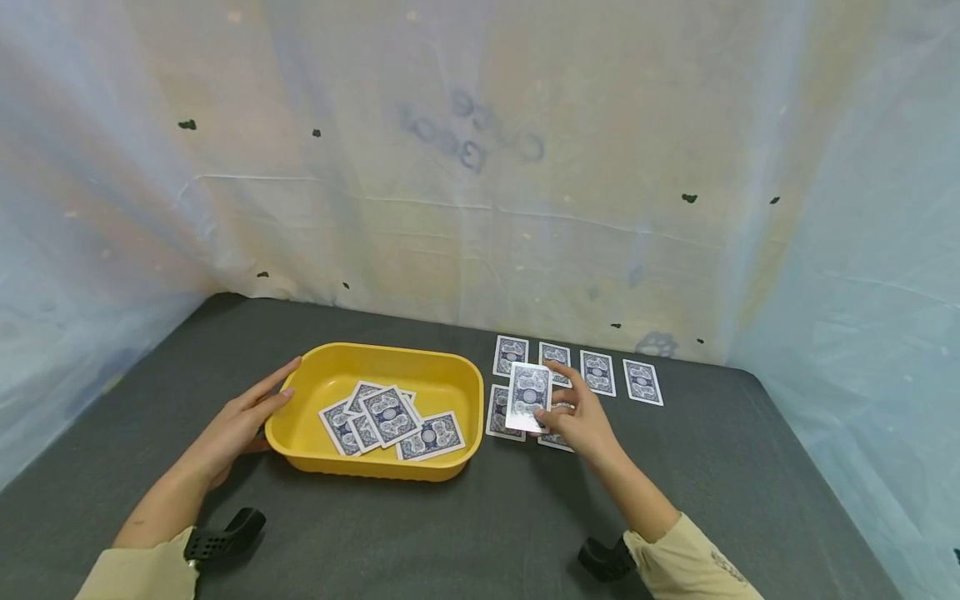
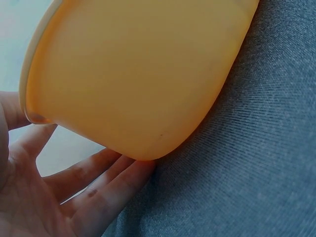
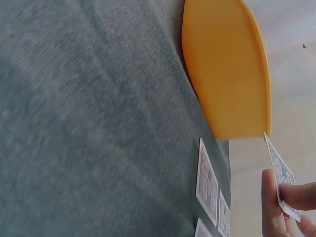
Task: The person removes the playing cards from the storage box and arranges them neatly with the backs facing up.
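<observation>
A playing card (image 1: pixel 529 397), blue-patterned back up, is pinched between the thumb and fingers of my right hand (image 1: pixel 576 419). That held card (image 3: pixel 282 173) is raised above the table in the right wrist view. Below it, face-down cards lie on the cloth, one (image 1: pixel 498 412) partly covered. At the left end of a yellow tray (image 1: pixel 375 468), my left hand (image 1: pixel 228 433) grips the rim; in the left wrist view its other fingers (image 2: pixel 116 190) touch the outer wall. Several overlapping face-down cards (image 1: pixel 390 416) rest inside the tray.
A back row of face-down cards lies right of the tray, ending with a card (image 1: pixel 642 382) at the right. Dark grey cloth (image 1: pixel 420 542) covers the table. Pale sheeting (image 1: pixel 480 208) hangs behind and at both sides.
</observation>
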`<act>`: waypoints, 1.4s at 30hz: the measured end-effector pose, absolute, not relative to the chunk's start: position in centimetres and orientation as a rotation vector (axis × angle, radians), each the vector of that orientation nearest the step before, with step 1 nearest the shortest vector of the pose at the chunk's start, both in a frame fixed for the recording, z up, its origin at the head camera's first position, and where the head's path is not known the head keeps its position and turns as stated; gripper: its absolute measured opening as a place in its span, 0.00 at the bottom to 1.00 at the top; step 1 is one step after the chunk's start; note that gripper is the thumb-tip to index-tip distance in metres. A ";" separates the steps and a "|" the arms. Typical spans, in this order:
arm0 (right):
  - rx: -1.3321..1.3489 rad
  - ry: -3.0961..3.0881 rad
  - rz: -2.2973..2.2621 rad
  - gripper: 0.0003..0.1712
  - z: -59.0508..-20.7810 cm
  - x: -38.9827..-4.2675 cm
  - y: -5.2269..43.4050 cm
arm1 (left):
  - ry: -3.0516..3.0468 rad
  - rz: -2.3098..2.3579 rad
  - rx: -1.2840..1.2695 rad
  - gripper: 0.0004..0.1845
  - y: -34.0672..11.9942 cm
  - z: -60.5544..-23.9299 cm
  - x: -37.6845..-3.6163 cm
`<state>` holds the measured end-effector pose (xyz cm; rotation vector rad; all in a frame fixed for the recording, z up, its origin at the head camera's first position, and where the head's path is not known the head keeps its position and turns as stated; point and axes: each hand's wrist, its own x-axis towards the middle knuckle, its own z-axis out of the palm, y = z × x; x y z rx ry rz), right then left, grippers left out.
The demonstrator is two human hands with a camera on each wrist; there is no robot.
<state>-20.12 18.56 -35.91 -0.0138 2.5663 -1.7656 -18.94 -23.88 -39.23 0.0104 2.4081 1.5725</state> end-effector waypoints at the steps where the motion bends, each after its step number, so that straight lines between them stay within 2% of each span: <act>1: -0.014 2.572 -1.762 0.41 -36.0 -20.1 18.7 | 2.407 1.573 0.010 0.37 -23.9 -39.2 -18.9; 42: 0.229 2.576 -1.650 0.43 -37.7 -19.9 24.8 | 2.413 1.574 0.007 0.37 -23.8 -39.3 -18.9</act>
